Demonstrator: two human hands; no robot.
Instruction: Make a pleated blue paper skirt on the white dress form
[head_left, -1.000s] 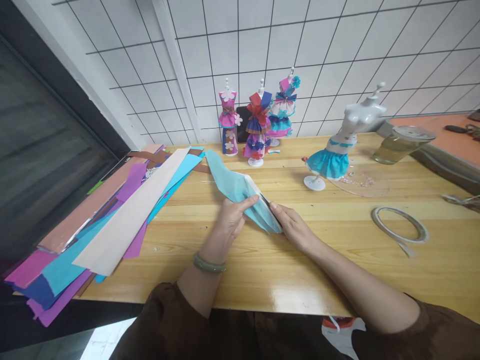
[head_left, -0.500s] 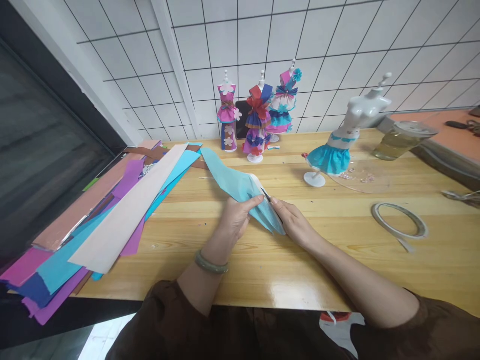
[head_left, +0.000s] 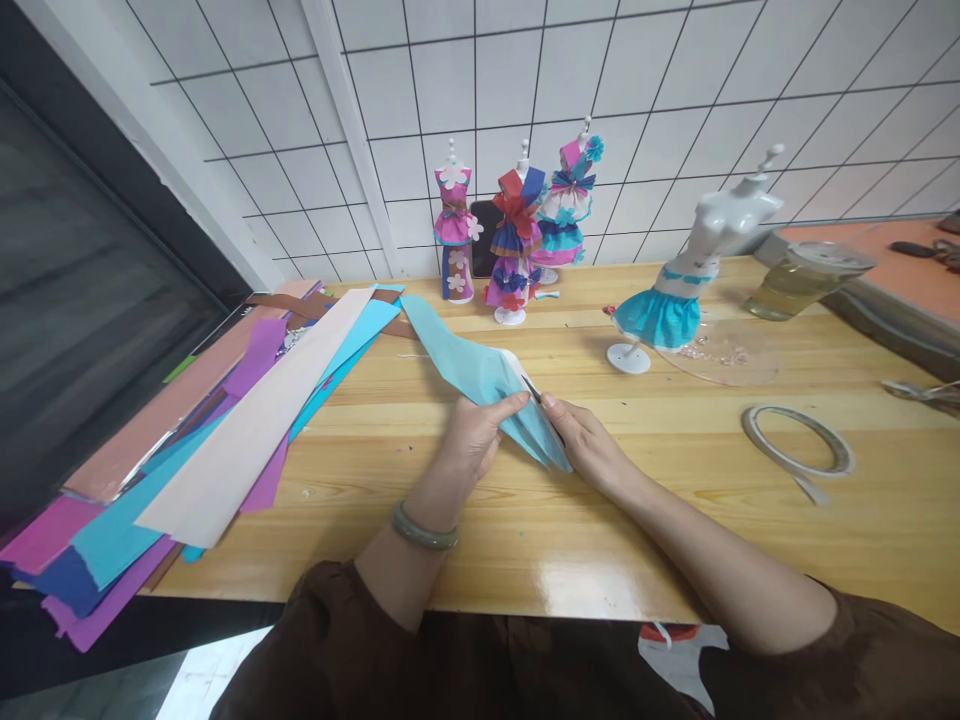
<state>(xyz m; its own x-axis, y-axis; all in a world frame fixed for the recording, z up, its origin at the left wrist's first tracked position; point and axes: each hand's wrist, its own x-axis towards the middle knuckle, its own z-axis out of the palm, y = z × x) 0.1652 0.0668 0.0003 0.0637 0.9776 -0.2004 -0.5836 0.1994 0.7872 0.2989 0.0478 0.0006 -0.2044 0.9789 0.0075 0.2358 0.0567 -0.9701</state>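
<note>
Landmark: the white mannequin (head_left: 724, 228) in a turquoise skirt, standing on the bench (head_left: 420, 565); every place below is told from it.
Light blue paper: the long, creased sheet (head_left: 457, 348) in my hands, to the mannequin's left and reaching nearer me, with a white strip along its right edge.
Left grip: my left hand (head_left: 480, 432) is clamped on the paper, thumb on top; a bangle (head_left: 425, 528) circles the wrist.
Right grip: my right hand (head_left: 583, 432) is closed round a dark tool (head_left: 532, 389), mostly hidden, its thin tip lying against the paper's white strip.
Paper strips: a many-coloured pile (head_left: 247, 430), far to the mannequin's left.
Dressed mannequins: three (head_left: 516, 245), left of the mannequin and slightly farther back.
Tape roll: lying (head_left: 841, 452) to the mannequin's right, nearer me.
Clear container: yellowish liquid inside (head_left: 787, 295), right of the mannequin.
</note>
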